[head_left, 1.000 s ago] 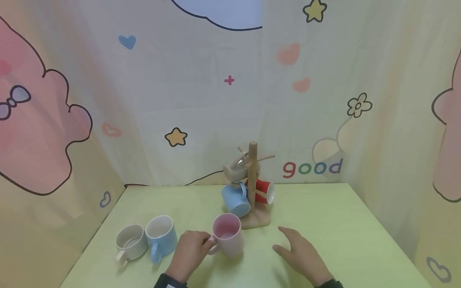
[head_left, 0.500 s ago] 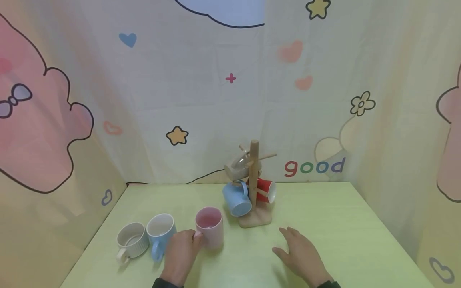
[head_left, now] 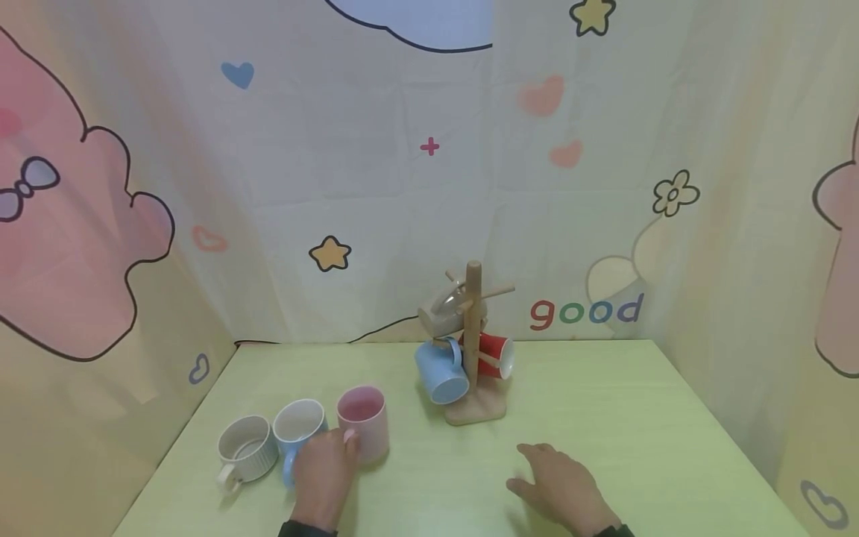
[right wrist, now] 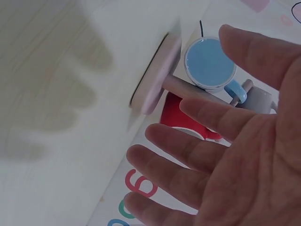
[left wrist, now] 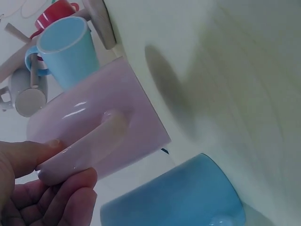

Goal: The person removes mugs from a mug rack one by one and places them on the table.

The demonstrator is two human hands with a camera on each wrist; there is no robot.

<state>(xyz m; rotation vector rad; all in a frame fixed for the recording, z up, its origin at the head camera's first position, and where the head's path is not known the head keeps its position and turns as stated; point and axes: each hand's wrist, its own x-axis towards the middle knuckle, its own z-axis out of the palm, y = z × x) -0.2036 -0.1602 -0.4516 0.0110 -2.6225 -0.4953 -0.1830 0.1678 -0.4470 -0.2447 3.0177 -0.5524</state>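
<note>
With our left hand (head_left: 325, 474) we pinch the pink mug (head_left: 373, 431) by its handle (left wrist: 89, 148), between the standing blue mug (head_left: 300, 427) and the wooden mug tree (head_left: 472, 339); our right hand (head_left: 562, 488), thumb wide of its fingers, hovers over the bench (head_left: 671, 455).

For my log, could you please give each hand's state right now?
Left hand: holding the pink mug by its handle.
Right hand: open, holding nothing.

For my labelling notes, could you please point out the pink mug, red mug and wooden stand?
Pink mug (head_left: 372, 438), head view: outer wall.
Red mug (head_left: 492, 348), head view: outer wall.
Wooden stand (head_left: 473, 332), head view: upright post.
</note>
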